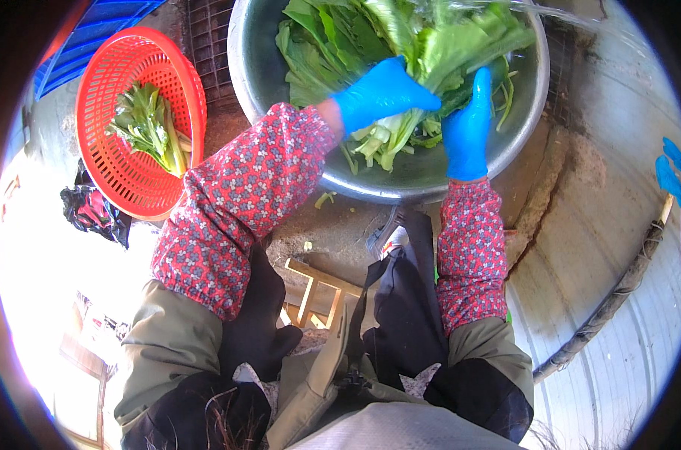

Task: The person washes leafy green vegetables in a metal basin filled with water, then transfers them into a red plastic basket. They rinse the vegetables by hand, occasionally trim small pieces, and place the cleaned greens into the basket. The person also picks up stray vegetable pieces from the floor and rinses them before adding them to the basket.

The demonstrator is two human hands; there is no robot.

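Observation:
A large round metal basin (340, 179) lies before me with leafy greens (335, 50) in it. My left hand (385, 93), in a wet blue glove, is wrapped over the stalks of a bunch of greens (394, 138). The pale cut ends point toward me, and the leaves spread toward the far right rim. My right hand (467, 135), also blue-gloved, is at the right side of this bunch with its thumb raised. Its fingers are partly hidden among the greens, so its hold is unclear.
Water (565, 14) streams in at the top right. A red plastic basket (141, 42) with some greens (149, 126) stands left, beside a black plastic bag (96, 211). A wooden stool (318, 281) is between my legs. A wrapped pole (610, 304) leans at right, near blue gloves (669, 171).

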